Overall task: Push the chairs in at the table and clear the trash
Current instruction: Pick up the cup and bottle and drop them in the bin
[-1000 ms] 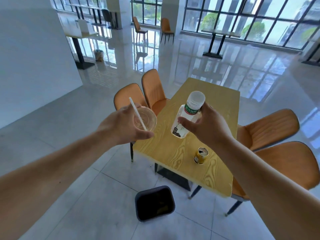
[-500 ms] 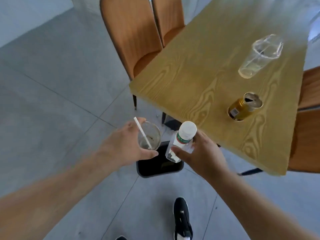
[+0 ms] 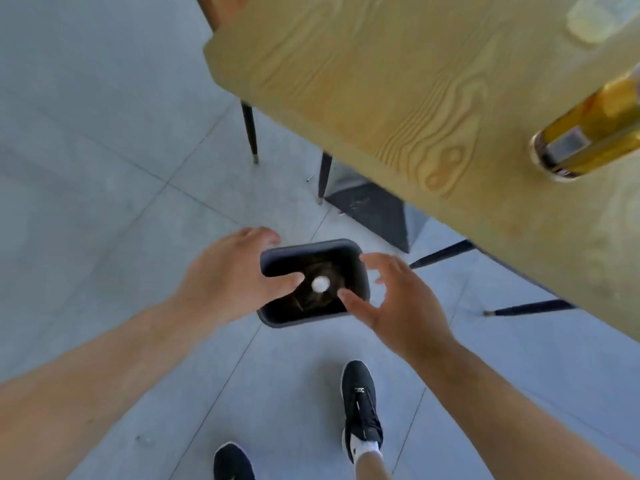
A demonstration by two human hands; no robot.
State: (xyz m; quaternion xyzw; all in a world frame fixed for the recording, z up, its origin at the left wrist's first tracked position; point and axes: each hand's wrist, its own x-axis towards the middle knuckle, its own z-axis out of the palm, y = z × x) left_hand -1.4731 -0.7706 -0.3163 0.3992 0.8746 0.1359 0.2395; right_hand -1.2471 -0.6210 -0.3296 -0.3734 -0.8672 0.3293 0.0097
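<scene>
a grey tiled floor fills most of the view, crossed by thin grout lines. a small dark speck lies on a tile. two black shoes stand on the floor at the bottom: one shoe with a white mark on its tongue and a white sock above it, the other shoe cut off by the lower edge. a bare lower leg rises from the sock.
</scene>
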